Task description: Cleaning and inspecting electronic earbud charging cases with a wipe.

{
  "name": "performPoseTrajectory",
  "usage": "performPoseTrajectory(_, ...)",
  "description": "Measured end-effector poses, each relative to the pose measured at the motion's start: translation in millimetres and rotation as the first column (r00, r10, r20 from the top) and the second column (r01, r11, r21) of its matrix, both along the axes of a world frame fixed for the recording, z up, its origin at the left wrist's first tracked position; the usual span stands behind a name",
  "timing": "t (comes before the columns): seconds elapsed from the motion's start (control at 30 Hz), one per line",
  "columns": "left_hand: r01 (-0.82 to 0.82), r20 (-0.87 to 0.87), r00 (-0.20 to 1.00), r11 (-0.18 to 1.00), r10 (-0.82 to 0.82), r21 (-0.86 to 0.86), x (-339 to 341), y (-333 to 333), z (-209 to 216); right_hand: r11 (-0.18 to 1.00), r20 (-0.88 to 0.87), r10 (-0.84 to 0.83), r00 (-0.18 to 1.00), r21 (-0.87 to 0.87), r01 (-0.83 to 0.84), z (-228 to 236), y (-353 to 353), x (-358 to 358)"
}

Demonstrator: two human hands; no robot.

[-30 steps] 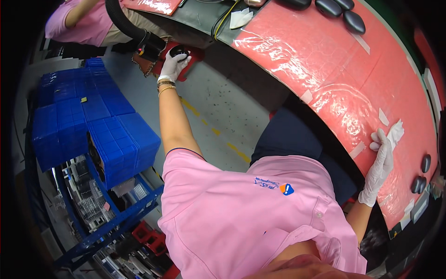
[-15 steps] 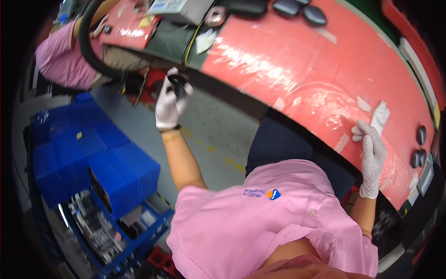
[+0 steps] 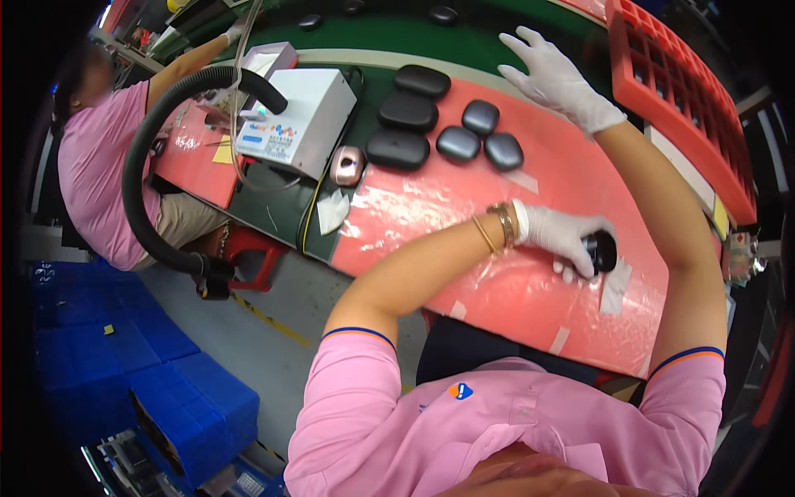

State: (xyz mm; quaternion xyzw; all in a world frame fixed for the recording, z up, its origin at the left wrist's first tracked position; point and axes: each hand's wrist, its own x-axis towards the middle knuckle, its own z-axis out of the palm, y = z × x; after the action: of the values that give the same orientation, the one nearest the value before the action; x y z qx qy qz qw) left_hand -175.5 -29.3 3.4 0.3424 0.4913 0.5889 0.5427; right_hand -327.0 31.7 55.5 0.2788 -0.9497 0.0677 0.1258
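Observation:
My left hand (image 3: 556,238), in a white glove, is closed on a shiny black rounded object (image 3: 600,252) over the right part of the red mat (image 3: 414,203). Its exact kind does not show. A crumpled white cloth (image 3: 614,290) lies just beside that hand. My right hand (image 3: 553,81), also gloved, is stretched out past the mat's far edge with fingers spread and nothing in them. It is near the green belt (image 3: 381,37). To its left on the mat sit three dark grey rounded cases (image 3: 458,144).
Three larger black cases (image 3: 407,111) lie at the mat's far left, beside a white box-shaped machine (image 3: 306,112) and a black hose (image 3: 137,166). A red slotted rack (image 3: 687,108) stands far right. Another person (image 3: 103,182) works at left. Blue boxes (image 3: 195,406) stand lower left.
My left hand has come from over the aisle to the right side of the mat, still holding the black object. My right hand has left the mat's near side and reached far. The view has shifted.

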Motion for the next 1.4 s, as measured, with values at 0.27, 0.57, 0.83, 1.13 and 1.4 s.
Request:
performPoseTrajectory(0.27,-0.078,0.154,0.986,0.996,0.07,0.046,-4.1,-1.1,-18.3,0.892,-0.31,0.239,0.92,-0.304,-0.334,-47.9,-87.5,-137.2)
performPoseTrajectory(0.57,-0.049,-0.233,0.971,0.997,0.06,0.052,0.9,-7.9,-63.2,0.979,0.215,-0.16,0.963,-0.091,0.183,-50.1,-199.0,-211.8)
performPoseTrajectory(0.83,-0.105,-0.675,0.722,0.988,0.151,0.109,25.1,-20.7,-99.5,0.981,0.224,0.125,0.966,0.115,-0.154,-46.5,-268.0,-242.0)
performPoseTrajectory(1.13,0.03,-0.162,0.986,0.999,-0.035,-0.029,-14.8,-1.9,-33.8,0.905,0.137,0.425,0.895,-0.083,-0.417,-64.8,-170.2,-234.3)
performPoseTrajectory(1.4,-0.062,0.131,0.99,0.991,0.046,0.12,-7.3,-8.4,-20.4,0.987,0.387,0.156,0.909,-0.101,-0.126,19.3,18.2,-18.3)
